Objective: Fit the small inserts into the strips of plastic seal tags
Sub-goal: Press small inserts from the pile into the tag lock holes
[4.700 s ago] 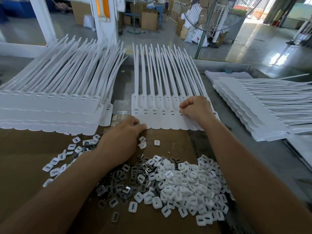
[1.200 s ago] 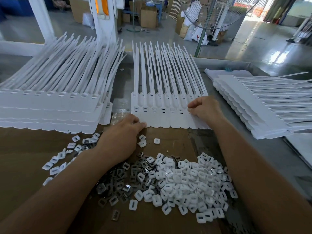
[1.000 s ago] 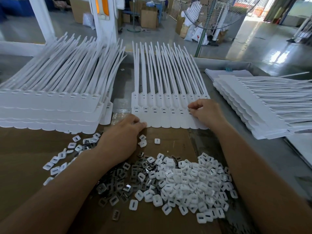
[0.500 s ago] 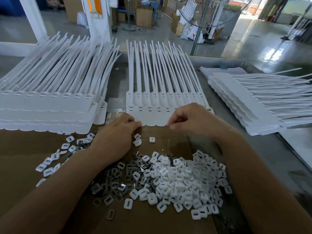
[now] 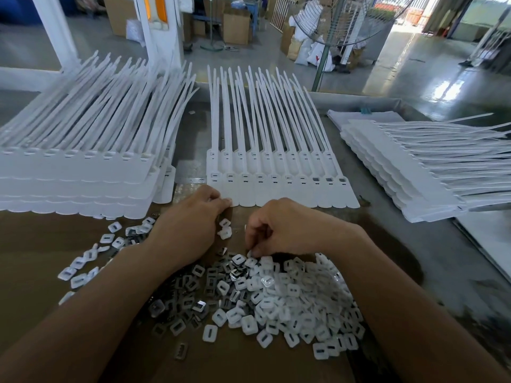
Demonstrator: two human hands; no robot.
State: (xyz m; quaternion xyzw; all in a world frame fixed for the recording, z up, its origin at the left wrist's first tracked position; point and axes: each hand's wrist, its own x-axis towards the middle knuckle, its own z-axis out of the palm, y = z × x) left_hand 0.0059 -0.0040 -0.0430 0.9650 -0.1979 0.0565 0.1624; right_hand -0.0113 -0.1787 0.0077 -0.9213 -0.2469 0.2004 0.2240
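A strip of white seal tags point(image 5: 276, 189) lies flat in the middle, tails pointing away from me. Its three rightmost sockets look dark; the others show white inserts. My left hand point(image 5: 190, 228) rests on the cardboard with its fingertips pinching the strip's near left corner. A pile of small white and metal inserts point(image 5: 290, 299) lies in front of me. My right hand point(image 5: 284, 230) hangs curled over the pile's far edge, fingertips down among the inserts. The fingers hide whether one is between them.
A tall stack of tag strips point(image 5: 77, 175) stands at the left, another stack point(image 5: 414, 172) fans out at the right. Loose inserts point(image 5: 83, 266) are scattered on the brown cardboard sheet point(image 5: 33, 244). The grey metal table rim point(image 5: 359, 98) and a fan pole point(image 5: 320, 64) lie beyond.
My right hand has left the strip's right end and come back toward me, down onto the far edge of the insert pile. My left hand has stayed at the strip's near left corner.
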